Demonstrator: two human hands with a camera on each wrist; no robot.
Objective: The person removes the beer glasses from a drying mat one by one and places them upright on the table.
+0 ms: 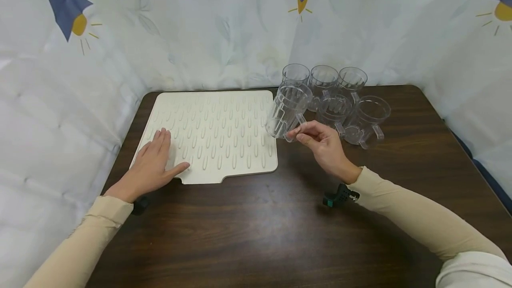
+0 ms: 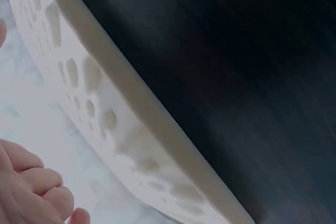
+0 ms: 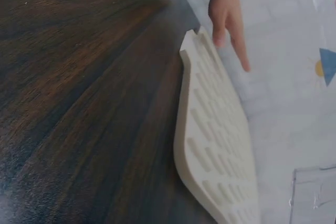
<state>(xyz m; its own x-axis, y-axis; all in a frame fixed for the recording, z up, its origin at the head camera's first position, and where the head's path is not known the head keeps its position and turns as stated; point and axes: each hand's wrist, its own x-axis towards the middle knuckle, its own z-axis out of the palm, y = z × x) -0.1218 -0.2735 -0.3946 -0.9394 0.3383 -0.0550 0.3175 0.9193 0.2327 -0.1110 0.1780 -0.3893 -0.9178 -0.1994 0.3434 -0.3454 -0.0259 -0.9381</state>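
Observation:
A cream ridged draining board (image 1: 224, 146) lies on the dark table; its edge and oval ridges also show in the left wrist view. Over its left side is my left hand (image 1: 154, 161), fingers straight and thumb spread, holding nothing; whether it touches the board I cannot tell. My right hand (image 1: 326, 146) pinches the handle of a clear mug (image 1: 286, 110), which is tilted beside the board's right edge. Only a corner of clear plastic (image 3: 312, 198) shows at the lower right in the right wrist view. Behind and right of that hand stand several more clear mugs (image 1: 370, 119).
The wood-patterned table (image 1: 260, 234) runs along the front and right. A white printed curtain (image 1: 224, 34) closes off the back and sides. The standing mugs are close together at the back right, partly overlapping in view.

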